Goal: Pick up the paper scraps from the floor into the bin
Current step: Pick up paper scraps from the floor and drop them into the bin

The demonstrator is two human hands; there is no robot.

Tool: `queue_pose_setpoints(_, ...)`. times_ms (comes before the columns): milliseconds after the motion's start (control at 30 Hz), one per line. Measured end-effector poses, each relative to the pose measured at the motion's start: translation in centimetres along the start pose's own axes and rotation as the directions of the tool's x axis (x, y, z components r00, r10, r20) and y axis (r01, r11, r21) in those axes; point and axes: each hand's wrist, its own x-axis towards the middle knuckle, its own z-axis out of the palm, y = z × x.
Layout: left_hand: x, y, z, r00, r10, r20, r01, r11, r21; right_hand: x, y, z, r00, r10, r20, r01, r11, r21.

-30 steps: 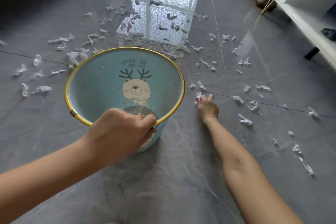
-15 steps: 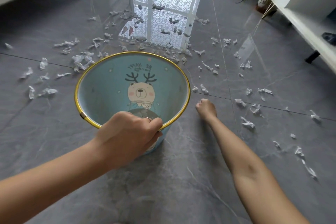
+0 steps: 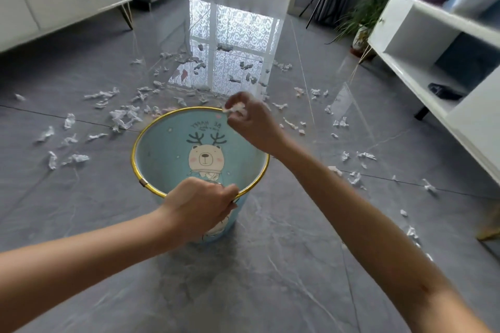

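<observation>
Directly over the far rim of a pale blue round plastic bin (image 3: 162,151) with a gold edge and a bear print, a person's right hand (image 3: 253,123) pinches a crumpled white paper scrap (image 3: 234,110) between thumb and fingertips. The bin's open mouth lies below the scrap and toward the person, so a short drop should land it inside. The left hand (image 3: 198,204) curls round the near rim. Many more white paper scraps (image 3: 121,116) litter the glossy grey tile floor (image 3: 81,211) beyond the bin and to both sides.
</observation>
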Motion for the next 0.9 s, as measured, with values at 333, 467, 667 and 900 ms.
queue_pose_setpoints(333, 0.1, 0.1, -1.2, 0.994, -0.020, 0.110, 0.012, 0.997, 0.076, -0.1, -1.1, 1.8, 0.918, 0.238, 0.318, -0.221, 0.971, -0.088)
queue_pose_setpoints(467, 0.5, -0.4, -2.1, 0.964, -0.088, 0.251, 0.077, 0.996, 0.055, 1.3, -0.5, 1.5, 0.903, 0.305, 0.302, -0.284, 0.952, -0.113)
queue_pose_setpoints(667, 0.2, -2.6, -3.5, 0.918, -0.071, 0.390, 0.023, 0.992, 0.126, 4.8, -1.3, 3.4, 0.920, 0.047, 0.388, 0.187, 0.819, -0.543)
queue_pose_setpoints(900, 1.8, -4.5, -3.6, 0.868, 0.036, 0.495, -0.015, 0.999, -0.046, 7.3, -1.6, 6.3, 0.944, 0.107, 0.312, 0.123, 0.765, -0.633)
